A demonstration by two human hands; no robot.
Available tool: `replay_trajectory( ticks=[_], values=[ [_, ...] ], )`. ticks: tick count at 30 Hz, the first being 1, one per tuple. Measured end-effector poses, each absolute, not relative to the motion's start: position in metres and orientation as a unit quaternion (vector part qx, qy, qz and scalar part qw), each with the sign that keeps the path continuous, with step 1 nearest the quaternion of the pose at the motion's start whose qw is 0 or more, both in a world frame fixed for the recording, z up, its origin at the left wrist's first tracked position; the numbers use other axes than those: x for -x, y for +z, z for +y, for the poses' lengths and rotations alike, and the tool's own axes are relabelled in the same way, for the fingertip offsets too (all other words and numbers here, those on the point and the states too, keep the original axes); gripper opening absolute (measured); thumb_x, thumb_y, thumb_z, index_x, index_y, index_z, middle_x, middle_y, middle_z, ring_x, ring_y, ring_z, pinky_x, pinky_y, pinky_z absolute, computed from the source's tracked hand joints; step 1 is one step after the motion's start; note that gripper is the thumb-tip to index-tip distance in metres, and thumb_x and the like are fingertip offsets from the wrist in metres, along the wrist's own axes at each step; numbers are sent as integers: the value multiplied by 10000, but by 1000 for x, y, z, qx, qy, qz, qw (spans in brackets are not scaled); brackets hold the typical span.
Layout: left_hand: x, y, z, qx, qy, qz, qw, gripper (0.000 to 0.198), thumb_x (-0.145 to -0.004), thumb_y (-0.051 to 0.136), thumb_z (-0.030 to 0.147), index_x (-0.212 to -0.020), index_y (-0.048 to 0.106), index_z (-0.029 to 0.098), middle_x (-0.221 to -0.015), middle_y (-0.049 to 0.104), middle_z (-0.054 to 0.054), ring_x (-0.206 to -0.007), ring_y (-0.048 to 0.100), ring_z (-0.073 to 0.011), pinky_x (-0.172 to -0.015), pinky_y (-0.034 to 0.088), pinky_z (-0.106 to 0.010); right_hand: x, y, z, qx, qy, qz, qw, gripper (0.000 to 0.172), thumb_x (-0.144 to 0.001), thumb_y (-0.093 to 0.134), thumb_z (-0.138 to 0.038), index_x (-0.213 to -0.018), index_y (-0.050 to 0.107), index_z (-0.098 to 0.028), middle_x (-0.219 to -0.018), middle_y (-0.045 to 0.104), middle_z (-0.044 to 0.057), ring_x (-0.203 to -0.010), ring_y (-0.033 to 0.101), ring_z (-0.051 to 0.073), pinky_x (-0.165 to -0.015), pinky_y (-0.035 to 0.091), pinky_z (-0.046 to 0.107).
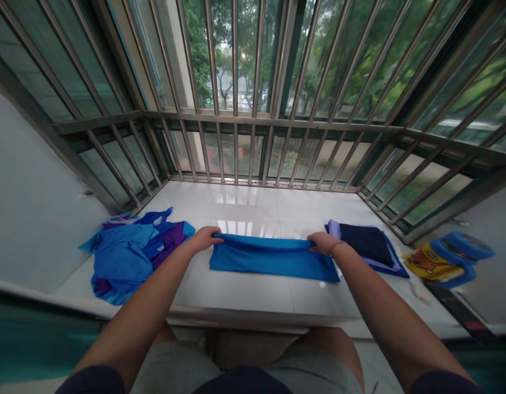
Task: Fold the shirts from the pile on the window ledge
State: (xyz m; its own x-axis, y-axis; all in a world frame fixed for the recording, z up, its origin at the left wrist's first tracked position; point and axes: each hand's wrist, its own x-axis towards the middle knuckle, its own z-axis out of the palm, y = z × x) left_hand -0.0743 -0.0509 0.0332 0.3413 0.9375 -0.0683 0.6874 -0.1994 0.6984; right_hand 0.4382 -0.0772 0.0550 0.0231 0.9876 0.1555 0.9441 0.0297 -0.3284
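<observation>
Carefully, the person's left hand [201, 238] and right hand [322, 242] pinched the far edge of a bright blue cloth [273, 258], which lay doubled in a long band at lower centre of the frame on a glossy white tiled ledge [236, 202]. Both hands were closed, their fingers curled over the cloth's upper fold, though the exact grip beneath the fabric could not be told. The band sat between a loose heap of blue and purple clothing [125, 257] at left and a navy garment [366, 244] stacked on lilac cloth [335, 227] at right. The main risk lay in that pinch: a slackened finger at either end could have let the fold slide back, and uneven pull could have skewed the band, since the polished tile looked slick. The left forearm [154, 295] passed close to the heap and could have snagged a sleeve, while the right wrist [333, 250], with its thin bracelet [336, 247], sat just beside the stack and could have nudged it out of line.
</observation>
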Motion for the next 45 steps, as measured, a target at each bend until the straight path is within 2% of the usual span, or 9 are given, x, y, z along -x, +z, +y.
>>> replay_trajectory(
  ticks=[3, 8, 15, 19, 25, 30, 33, 40, 45],
  values=[
    [83, 57, -49, -744, 271, 547, 271, 162, -782, 734, 413, -833, 736, 259, -735, 661, 13, -749, 594, -211, -708, 432, -296, -437, 82, -87, 654, 54, -745, 121, 64, -893, 804, -224, -918, 793, -166, -959, 758, 135, -952, 668, 235, -882, 414, 336],
    [98, 73, -71, -756, 355, 517, 187, 190, -739, 621, 148, -850, 742, 244, -938, 717, -35, -906, 645, -222, -866, 518, -321, -432, 104, -121, 608, -136, -778, 80, 213, -984, 656, -201, -1169, 759, -209, -1223, 713, 168, -1153, 584, 319, -986, 396, 414],
    [98, -4, -144, -804, 274, 470, 241, 321, -832, 580, 77, -927, 819, 268, -1033, 772, -67, -1052, 696, -251, -1002, 533, -380, -432, 20, -186, 635, -68, -768, 53, 325, -922, 573, -101, -1142, 772, -234, -1275, 721, 140, -1158, 626, 306, -993, 468, 426],
    [103, -42, -186, -819, 235, 473, 224, 370, -920, 545, 93, -1010, 848, 285, -1074, 778, -83, -1056, 702, -257, -960, 537, -384, -438, -20, -224, 679, -38, -729, 80, 407, -927, 537, -99, -1244, 755, -232, -1299, 717, 143, -1131, 656, 290, -965, 504, 410],
    [119, -46, -202, -832, 230, 471, 181, 382, -944, 518, 84, -1042, 835, 274, -1082, 774, -80, -1037, 702, -250, -947, 545, -401, -436, -8, -220, 753, -36, -647, 112, 311, -1036, 479, -197, -1197, 739, -142, -1181, 749, 160, -1082, 679, 266, -1008, 472, 362],
    [119, -37, -196, -812, 265, 483, 194, 357, -960, 494, 125, -1118, 793, 238, -1136, 768, -98, -1098, 713, -258, -1008, 567, -415, -414, 5, -179, 804, -7, -590, 74, 432, -1095, 515, -398, -1314, 691, -70, -1267, 725, 261, -1207, 688, 327, -1032, 483, 385],
    [114, -34, -189, -789, 285, 510, 192, 329, -1022, 472, 223, -1161, 770, 214, -1172, 774, -118, -1135, 719, -278, -1052, 567, -457, -403, 3, -165, 851, 55, -521, 35, 565, -1072, 565, -541, -1304, 690, -41, -1256, 717, 312, -1188, 719, 362, -955, 518, 400],
    [102, -33, -170, -767, 313, 529, 184, 308, -1039, 516, 343, -1167, 764, 216, -1199, 780, -128, -1174, 712, -303, -1098, 553, -501, -416, 14, -162, 853, 103, -509, 47, 423, -1070, 539, -428, -1129, 776, -83, -1136, 795, 245, -1070, 773, 324, -838, 517, 343],
    [84, -33, -159, -733, 345, 532, 246, 287, -990, 596, 395, -1128, 779, 222, -1119, 770, -106, -934, 717, -241, -909, 600, -411, -426, 44, -163, 865, 64, -488, 97, 472, -1044, 538, -452, -1214, 756, -69, -1145, 793, 239, -1086, 764, 348, -833, 518, 359]
  ],
)
